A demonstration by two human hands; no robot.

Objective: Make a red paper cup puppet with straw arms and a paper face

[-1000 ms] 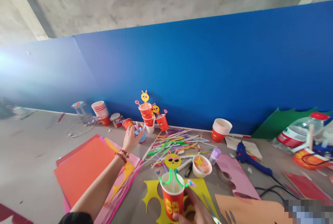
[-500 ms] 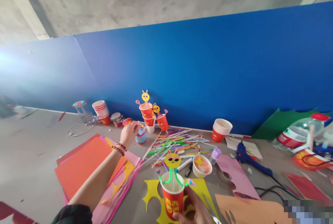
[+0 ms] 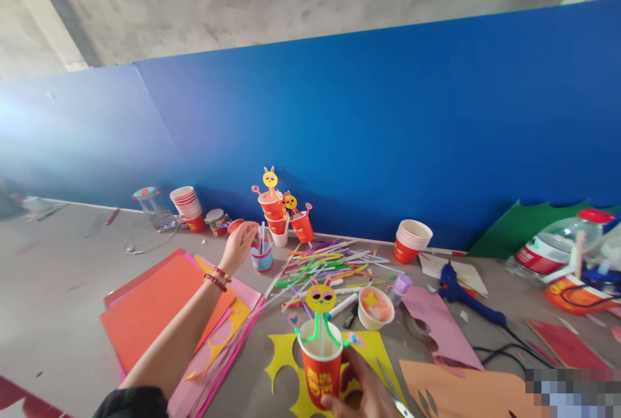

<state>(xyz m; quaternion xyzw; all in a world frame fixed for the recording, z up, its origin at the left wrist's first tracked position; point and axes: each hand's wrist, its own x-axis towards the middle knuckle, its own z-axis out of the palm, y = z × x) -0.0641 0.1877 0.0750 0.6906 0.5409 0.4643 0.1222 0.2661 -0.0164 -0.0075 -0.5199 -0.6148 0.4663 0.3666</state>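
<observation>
A red paper cup [image 3: 323, 373] with gold lettering is gripped at its right side by my right hand [image 3: 363, 389]. A yellow rabbit face [image 3: 321, 299] with pink ears rises out of it on a stem. Green arms bend over its rim, with a heart piece on the left one. My left hand [image 3: 241, 241] reaches to the back, its fingertips pinched beside the upright sticks in a small blue cup [image 3: 262, 257]; whatever the fingers hold is too small to make out. Behind it, a stack of red cups [image 3: 274, 206] carries another rabbit figure, and a similar rabbit cup [image 3: 303, 226] leans alongside.
Coloured straws [image 3: 330, 266] lie spread mid-table. A white bowl of paper pieces [image 3: 376, 307], yellow cut-out sheet [image 3: 279, 347], scissors [image 3: 402, 407] and blue glue gun [image 3: 470, 298] lie around my right hand. Orange sheets [image 3: 155, 308] lie under my left arm. A blue panel [image 3: 369, 127] borders the table.
My left hand has shifted slightly down and left by the blue cup, and upright sticks in that cup now show more clearly. My right hand still holds the red paper cup.
</observation>
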